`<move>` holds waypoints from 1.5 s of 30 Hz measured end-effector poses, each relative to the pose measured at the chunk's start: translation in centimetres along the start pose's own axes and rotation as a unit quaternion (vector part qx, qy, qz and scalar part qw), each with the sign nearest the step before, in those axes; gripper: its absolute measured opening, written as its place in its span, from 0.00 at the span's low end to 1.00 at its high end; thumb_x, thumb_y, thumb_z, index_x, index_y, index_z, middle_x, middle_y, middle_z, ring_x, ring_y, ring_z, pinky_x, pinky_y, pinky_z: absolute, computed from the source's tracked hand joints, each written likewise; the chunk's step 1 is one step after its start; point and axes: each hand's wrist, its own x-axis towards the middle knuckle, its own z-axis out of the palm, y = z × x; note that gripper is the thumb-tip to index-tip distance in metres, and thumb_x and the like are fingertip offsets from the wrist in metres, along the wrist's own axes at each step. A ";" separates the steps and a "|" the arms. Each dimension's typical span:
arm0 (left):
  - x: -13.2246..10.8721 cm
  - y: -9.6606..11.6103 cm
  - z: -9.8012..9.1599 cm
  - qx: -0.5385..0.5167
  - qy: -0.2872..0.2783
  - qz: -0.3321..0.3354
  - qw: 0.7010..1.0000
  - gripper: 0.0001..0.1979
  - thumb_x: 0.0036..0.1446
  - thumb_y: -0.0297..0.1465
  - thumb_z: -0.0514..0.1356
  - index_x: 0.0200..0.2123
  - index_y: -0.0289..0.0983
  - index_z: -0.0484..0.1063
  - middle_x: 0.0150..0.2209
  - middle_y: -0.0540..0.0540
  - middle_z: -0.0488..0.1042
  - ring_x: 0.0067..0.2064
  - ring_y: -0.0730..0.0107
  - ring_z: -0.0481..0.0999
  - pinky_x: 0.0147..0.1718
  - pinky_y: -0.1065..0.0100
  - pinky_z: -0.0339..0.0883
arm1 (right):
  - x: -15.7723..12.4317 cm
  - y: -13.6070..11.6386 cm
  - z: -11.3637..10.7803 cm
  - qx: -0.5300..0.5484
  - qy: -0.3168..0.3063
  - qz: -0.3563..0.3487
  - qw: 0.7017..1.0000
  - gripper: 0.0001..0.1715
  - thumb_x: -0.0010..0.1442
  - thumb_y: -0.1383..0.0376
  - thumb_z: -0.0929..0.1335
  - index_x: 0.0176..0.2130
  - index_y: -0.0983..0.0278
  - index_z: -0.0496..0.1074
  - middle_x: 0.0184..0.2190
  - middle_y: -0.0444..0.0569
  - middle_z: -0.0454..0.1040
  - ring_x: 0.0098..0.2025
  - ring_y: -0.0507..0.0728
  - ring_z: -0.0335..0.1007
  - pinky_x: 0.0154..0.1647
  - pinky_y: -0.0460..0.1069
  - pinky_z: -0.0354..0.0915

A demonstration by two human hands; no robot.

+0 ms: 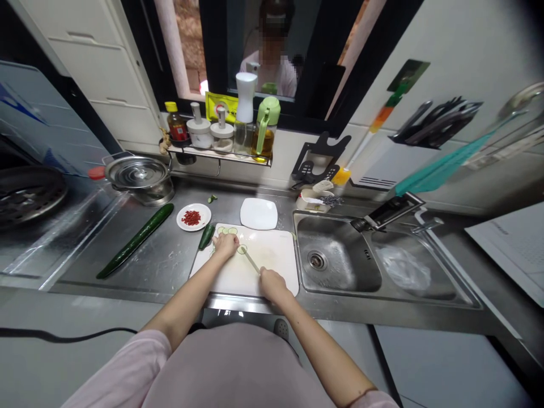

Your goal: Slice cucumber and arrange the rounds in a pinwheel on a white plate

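Note:
A white cutting board (pixel 272 243) lies on the steel counter. My right hand (pixel 273 285) is closed around the handle of a knife (pixel 251 262), its blade angled up and left across the board. By the knife's tip is a thin round cucumber slice (pixel 242 249). My left hand (pixel 226 245) is over the board's left part, fingers curled together; what they hold, if anything, is hidden. Several cucumber slices (pixel 232 230) lie just beyond that hand. A cut piece of cucumber (pixel 206 237) rests at the board's upper left edge.
A whole cucumber (pixel 136 241) lies on the left. Beyond the board are a plate of small red pieces (pixel 205 217) and a white square plate (pixel 258 213). To the right is a steel sink (pixel 340 266); a lidded pot (pixel 153 192) stands back left, near a condiment rack (pixel 221 154).

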 end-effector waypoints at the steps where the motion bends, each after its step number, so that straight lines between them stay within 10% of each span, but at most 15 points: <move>1: 0.0 0.0 0.0 0.000 0.000 0.001 1.000 0.07 0.53 0.34 0.57 0.33 0.43 0.76 0.40 0.44 0.78 0.54 0.51 0.65 0.50 0.51 0.51 | 0.0 0.0 0.0 -0.002 -0.002 0.002 1.000 0.19 0.60 0.73 0.58 0.50 0.67 0.67 0.43 0.62 0.76 0.48 0.61 0.73 0.42 0.52 0.66; 29: -0.1 -0.1 0.2 0.006 0.009 0.007 1.000 0.07 0.54 0.32 0.57 0.34 0.42 0.76 0.40 0.42 0.77 0.54 0.50 0.65 0.50 0.51 0.50 | -0.8 0.7 0.3 0.008 -0.004 0.002 1.000 0.17 0.62 0.71 0.57 0.48 0.67 0.67 0.44 0.63 0.75 0.47 0.63 0.73 0.40 0.51 0.63; 45: -1.1 0.5 0.8 0.025 0.025 0.034 0.999 0.08 0.55 0.36 0.57 0.35 0.41 0.73 0.45 0.41 0.75 0.54 0.48 0.64 0.50 0.51 0.50 | -1.7 5.5 0.2 0.038 0.121 0.100 0.987 0.16 0.67 0.61 0.55 0.50 0.63 0.63 0.41 0.56 0.76 0.43 0.59 0.73 0.37 0.48 0.56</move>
